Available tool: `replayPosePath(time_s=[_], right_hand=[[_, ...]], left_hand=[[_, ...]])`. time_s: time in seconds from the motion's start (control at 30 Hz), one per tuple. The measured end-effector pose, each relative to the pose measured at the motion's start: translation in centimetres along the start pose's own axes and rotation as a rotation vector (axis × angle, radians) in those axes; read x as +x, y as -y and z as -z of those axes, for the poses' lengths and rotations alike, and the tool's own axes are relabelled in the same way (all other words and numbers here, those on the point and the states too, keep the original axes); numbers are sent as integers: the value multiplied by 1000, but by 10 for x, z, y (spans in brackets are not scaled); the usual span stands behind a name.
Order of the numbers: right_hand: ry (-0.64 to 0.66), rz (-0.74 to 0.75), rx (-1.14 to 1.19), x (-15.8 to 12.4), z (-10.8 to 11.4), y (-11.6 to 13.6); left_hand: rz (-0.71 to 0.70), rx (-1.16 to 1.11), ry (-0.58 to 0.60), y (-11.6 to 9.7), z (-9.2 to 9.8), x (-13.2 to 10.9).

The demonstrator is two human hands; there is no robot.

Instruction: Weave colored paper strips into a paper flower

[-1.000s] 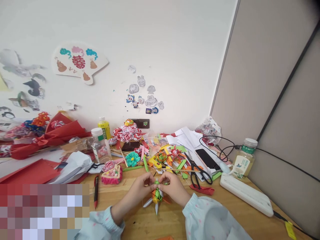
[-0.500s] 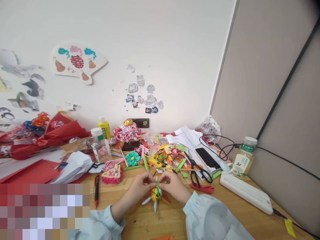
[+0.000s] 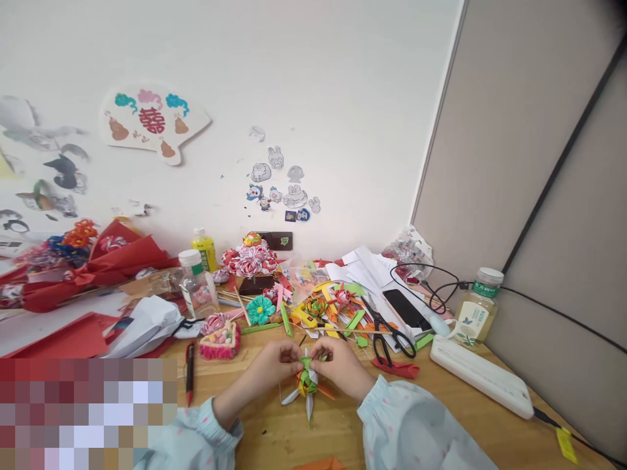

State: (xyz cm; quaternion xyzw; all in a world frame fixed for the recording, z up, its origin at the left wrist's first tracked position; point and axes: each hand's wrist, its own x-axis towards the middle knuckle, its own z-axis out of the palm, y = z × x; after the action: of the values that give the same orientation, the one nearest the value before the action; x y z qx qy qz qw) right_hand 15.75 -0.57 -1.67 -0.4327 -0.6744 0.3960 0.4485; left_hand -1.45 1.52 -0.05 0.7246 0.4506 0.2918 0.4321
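Note:
A folded paper flower [image 3: 307, 382] in green, yellow and orange, with white pointed petals sticking outward, is held low over the wooden table. My left hand [image 3: 280, 365] pinches its upper left edge between thumb and fingers. From the other side my right hand [image 3: 337, 365] pinches the upper right edge, where a green paper petal shows between the two hands. The fingertips partly hide the far petals. Just beyond the hands lie loose green and orange paper strips and another green and orange paper flower [image 3: 316, 305].
Black scissors [image 3: 386, 336] and a phone [image 3: 406, 308] lie right of the paper pile. A white power strip [image 3: 482, 378] and a bottle [image 3: 477, 310] stand at the right. On the left are a red pen [image 3: 189, 375], a triangular pink craft piece [image 3: 219, 341] and a jar [image 3: 193, 284].
The paper flower has turned slightly, its near white petal now pointing further right and down. Both hands keep their pinch, with the fingers shifted a little along the green petal.

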Motion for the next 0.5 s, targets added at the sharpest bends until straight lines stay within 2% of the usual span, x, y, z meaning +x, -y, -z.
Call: replayPosePath(time_s=[0.27, 0.5], right_hand=[[-53, 50, -147, -1, -4, 3], [37, 37, -192, -1, -1, -3]], left_hand=[[-45, 128, -43, -6, -2, -4], [-53, 181, -44, -9, -5, -6]])
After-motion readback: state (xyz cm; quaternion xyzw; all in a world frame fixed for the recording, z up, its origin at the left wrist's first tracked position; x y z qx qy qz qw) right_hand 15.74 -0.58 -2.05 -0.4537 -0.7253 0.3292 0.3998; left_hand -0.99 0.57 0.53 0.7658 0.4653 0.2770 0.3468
